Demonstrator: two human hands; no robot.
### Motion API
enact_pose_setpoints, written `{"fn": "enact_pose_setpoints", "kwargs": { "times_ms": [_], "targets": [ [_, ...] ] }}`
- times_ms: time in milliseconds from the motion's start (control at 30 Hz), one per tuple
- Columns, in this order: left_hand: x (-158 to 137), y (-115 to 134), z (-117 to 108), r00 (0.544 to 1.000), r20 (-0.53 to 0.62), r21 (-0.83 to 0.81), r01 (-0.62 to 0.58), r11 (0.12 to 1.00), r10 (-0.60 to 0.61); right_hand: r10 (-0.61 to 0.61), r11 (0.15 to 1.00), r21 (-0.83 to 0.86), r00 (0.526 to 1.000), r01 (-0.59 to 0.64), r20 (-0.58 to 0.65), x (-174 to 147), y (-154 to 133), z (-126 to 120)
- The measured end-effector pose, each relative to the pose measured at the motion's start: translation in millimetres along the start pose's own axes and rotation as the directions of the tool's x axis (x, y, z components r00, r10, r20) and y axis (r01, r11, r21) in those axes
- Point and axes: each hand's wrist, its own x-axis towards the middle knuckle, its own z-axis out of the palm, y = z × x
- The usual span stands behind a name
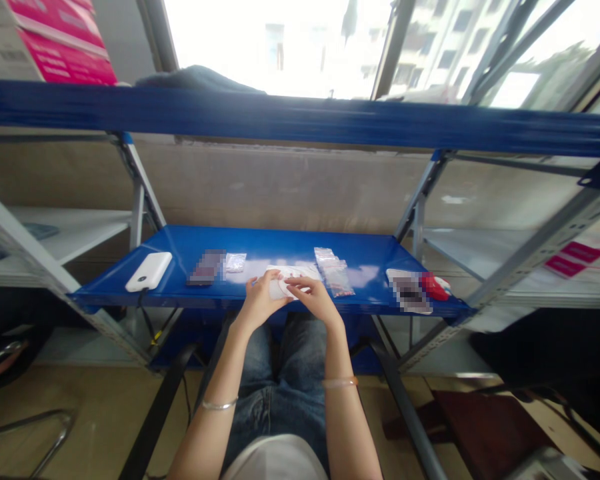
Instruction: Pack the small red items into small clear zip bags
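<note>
Hands met at the front edge of the blue shelf (360, 250), and we held a small white item (286, 285) between them. Our left hand (260, 301) curled round its left end, fingers bent and closed on it; our right hand (316, 298) pinched its near side, thumb and forefinger drawn together. We could not make out what the item was: it was pale, washed by glare off the shelf, and mostly covered by our fingers.

Just right of it lay a pile of clear bags (334, 270), their contents too small to tell. A smaller clear bag (235, 262) sat left of the item, and beside that a dark thing (207, 267) was blurred into squares, so we could say nothing of it. A white power bank (149, 271) rested near the shelf's left corner, with a cable dropping under the edge. At the right end another blurred patch (409, 291) hid a flat pale thing, touching a red object (435, 287) whose shape we could not read.

Our wrists each bore a bangle, and our knees in jeans showed under the shelf. A blue beam (300, 119) crossed above; behind it the window was burnt out white. Pink boxes (63, 40) were cut off at the top left corner.
</note>
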Motion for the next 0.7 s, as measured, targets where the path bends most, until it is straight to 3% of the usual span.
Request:
{"fn": "enact_pose_setpoints", "kwargs": {
  "times_ms": [100,200,367,500,700],
  "targets": [
    [1,-1,-6,0.996,-0.08,-0.042,0.035,0.998,-0.039,-0.004,0.999,-0.036,0.994,0.0,-0.108,1,6,-7],
    [2,-2,-11,0.989,-0.128,-0.087,0.065,0.994,-0.076,-0.013,0.98,-0.197,0.966,-0.04,-0.258,3,23,-12],
    [3,-5,-12,0.981,-0.178,-0.147,0.05,0.988,-0.076,0.016,0.809,-0.508,0.874,-0.297,-0.485,5,50,-1],
    [4,-5,-12,0.984,-0.161,-0.176,0.043,0.983,-0.072,0.027,0.697,-0.628,0.888,-0.346,-0.459,6,57,14],
    [4,-5,-13,0.984,-0.149,-0.188,0.065,0.98,-0.094,0.134,0.61,-0.691,0.909,-0.389,-0.393,8,53,19]
  ]
}}
